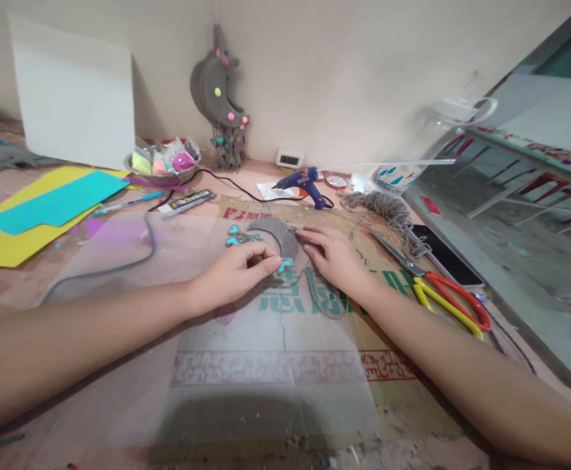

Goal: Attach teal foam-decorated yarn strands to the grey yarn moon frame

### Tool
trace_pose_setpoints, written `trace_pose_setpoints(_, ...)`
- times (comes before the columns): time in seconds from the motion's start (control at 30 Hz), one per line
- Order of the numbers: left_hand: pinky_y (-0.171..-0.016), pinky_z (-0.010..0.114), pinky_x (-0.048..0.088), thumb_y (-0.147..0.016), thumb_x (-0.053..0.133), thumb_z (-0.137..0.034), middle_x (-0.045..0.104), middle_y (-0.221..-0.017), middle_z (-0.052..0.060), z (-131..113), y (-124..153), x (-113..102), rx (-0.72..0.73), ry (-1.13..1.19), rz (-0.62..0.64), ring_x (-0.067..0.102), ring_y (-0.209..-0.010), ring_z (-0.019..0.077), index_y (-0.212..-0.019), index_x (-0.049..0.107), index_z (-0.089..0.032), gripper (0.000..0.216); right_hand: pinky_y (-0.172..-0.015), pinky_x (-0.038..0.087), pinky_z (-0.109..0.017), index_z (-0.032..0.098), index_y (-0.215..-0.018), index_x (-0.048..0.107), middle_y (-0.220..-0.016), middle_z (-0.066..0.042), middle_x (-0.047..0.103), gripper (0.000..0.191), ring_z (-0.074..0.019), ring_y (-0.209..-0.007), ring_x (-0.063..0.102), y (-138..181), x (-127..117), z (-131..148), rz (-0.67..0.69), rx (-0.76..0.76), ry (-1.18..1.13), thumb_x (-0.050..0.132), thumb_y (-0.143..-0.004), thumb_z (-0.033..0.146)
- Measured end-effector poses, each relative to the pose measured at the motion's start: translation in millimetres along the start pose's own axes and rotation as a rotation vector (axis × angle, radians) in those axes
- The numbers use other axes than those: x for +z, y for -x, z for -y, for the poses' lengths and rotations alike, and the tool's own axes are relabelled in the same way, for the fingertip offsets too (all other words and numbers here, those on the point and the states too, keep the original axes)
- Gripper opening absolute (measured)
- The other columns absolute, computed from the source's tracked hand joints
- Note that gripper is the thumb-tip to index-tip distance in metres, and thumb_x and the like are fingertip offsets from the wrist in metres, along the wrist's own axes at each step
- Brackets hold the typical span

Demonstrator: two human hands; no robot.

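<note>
A grey yarn-wrapped crescent (278,235) lies on a clear plastic sheet over printed cardboard (387,365). My left hand (236,271) rests beside the crescent's lower tip, fingers curled and pinching a small turquoise piece (286,264). My right hand (331,251) lies on the crescent's right side, fingers pressed flat against it. Small turquoise pieces (236,236) sit just left of the crescent.
A blue glue gun (306,185), loose grey yarn (387,210), red-and-yellow scissors (442,294) and a phone (446,258) lie to the right. Yellow and teal paper sheets (40,209), a bowl of coloured bits (162,163), a pen and a finished moon ornament (219,98) stand at the back left.
</note>
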State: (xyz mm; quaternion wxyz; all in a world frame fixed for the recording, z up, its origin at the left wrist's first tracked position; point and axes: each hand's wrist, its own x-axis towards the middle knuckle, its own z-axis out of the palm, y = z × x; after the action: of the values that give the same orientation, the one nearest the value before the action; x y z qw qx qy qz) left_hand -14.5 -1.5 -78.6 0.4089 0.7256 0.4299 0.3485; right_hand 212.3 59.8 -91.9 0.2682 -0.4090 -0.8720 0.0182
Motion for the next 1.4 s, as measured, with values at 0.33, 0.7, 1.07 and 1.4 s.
trace_pose_setpoints(0.33,-0.065,0.024,0.038,-0.092,0.047,-0.041,0.054,-0.07,-0.002,1.9,-0.7,-0.1,0.002,0.005,-0.015,0.049,-0.068,0.0121,-0.072,0.053,-0.016,0.032,-0.083,0.05,-0.041,0.013,-0.116,0.065,-0.099,-0.012,0.069,0.032,-0.0249,-0.093,0.062,-0.2,-5.9,-3.7,-0.015,-0.028,0.153,0.042,-0.093,0.016)
trace_pose_setpoints(0.7,-0.065,0.026,0.042,-0.091,0.05,-0.043,0.055,-0.069,-0.001,6.1,-3.6,0.9,-0.029,0.06,-0.13,0.051,-0.067,0.0128,-0.071,0.053,-0.018,0.032,-0.066,0.048,-0.033,0.02,-0.126,0.058,-0.091,-0.008,0.061,0.036,-0.0194,-0.078,0.058,12.3,-23.6,36.4,-0.147,-0.095,-0.017,0.047,-0.094,0.032)
trace_pose_setpoints(1.07,-0.067,0.025,0.042,-0.091,0.05,-0.038,0.057,-0.072,-0.002,4.3,-3.6,0.8,-0.024,0.066,-0.156,0.051,-0.068,0.0117,-0.072,0.053,-0.018,0.028,-0.062,0.042,-0.031,0.015,-0.115,0.064,-0.083,-0.006,0.069,0.028,-0.0175,-0.072,0.059,15.2,-19.4,42.3,-0.09,-0.335,0.246,0.049,-0.094,0.028)
trace_pose_setpoints(1.4,-0.066,0.025,0.041,-0.091,0.051,-0.039,0.056,-0.071,-0.002,4.7,-3.3,1.0,-0.016,0.055,-0.149,0.051,-0.068,0.0118,-0.071,0.052,-0.018,0.029,-0.062,0.041,-0.031,0.016,-0.113,0.065,-0.081,-0.005,0.069,0.027,-0.0168,-0.07,0.057,15.7,-16.8,42.2,-0.085,-0.339,0.268,0.049,-0.095,0.028)
